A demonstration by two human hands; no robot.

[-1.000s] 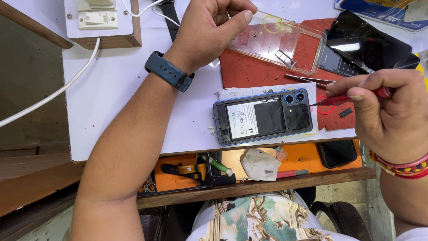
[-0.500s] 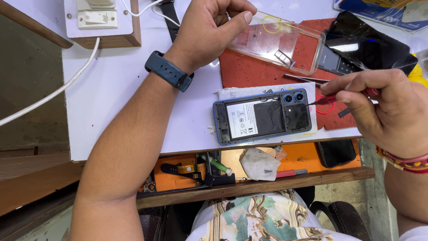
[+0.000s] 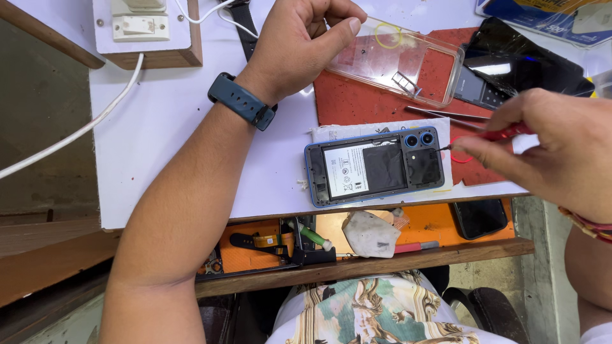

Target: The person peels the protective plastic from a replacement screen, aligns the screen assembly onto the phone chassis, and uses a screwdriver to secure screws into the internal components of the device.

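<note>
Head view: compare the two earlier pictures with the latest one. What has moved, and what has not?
The right hand has shifted toward the opened phone, bringing the tip of its red-handled screwdriver to the phone's camera end. The left hand stays at the clear phone case; phone and case have not moved.

White counter [image 3: 159, 140] carrying a wooden switch box [image 3: 150, 32] with white cable [image 3: 70, 137], red mat [image 3: 357, 102], tweezers [image 3: 446, 114] and black cracked phone [image 3: 523, 64]. Lower shelf [image 3: 357, 264] holding orange tray [image 3: 255, 245], grey cloth [image 3: 370, 232], dark phone [image 3: 478, 218].
</note>
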